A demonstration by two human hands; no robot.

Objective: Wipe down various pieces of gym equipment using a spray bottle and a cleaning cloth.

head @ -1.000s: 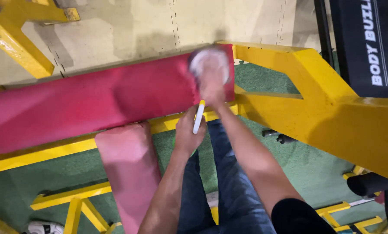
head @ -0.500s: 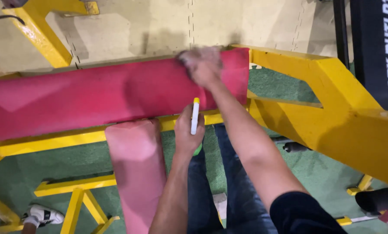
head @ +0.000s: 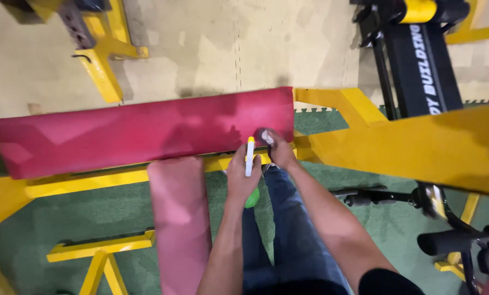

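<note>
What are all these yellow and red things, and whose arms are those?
The camera sits on a person's head and looks down, so the arms are that person's own. The yellow bars are the metal frame of a gym machine. The long red pad and the smaller pink pad are cushions on it. The left hand holds a spray bottle with a white and yellow top. The right hand grips a small bunched cloth at the red pad's edge. Green floor lies below.

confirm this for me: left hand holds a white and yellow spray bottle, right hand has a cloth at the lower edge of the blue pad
Not quite: the head view shows the pad is red, not blue. The left hand does hold the white and yellow spray bottle, and the right hand has the cloth at its lower edge.
</note>
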